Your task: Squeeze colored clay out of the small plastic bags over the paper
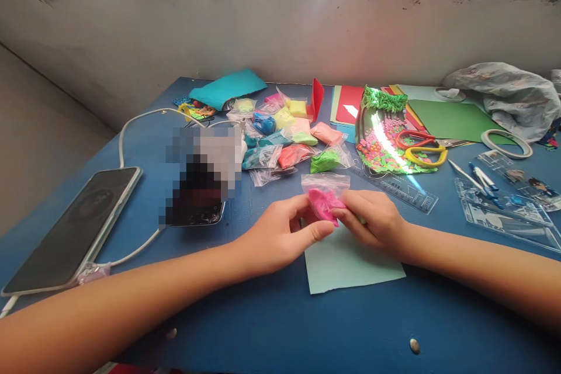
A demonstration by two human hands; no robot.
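Note:
Between my two hands is a small clear zip bag of pink modelling clay (323,203), its zip edge pointing away from me. My left hand (280,234) pinches the bag's left side between thumb and fingers. On the other side, my right hand (374,219) grips the bag's right edge, and a bit of light green shows under its fingers. A pale green sheet of paper (350,266) lies flat on the blue table (263,321) below my hands. Just beyond are several bags of coloured clay (293,155), among them a bright green one (326,160).
To the left lie a phone (72,228) with a white cable (121,140) and a partly blurred-out device (197,187). At right are scissors (423,149), a clear ruler (398,190), tape (506,144), pens (480,181) and a decorated clay piece (381,134). Coloured paper (456,120) lies behind.

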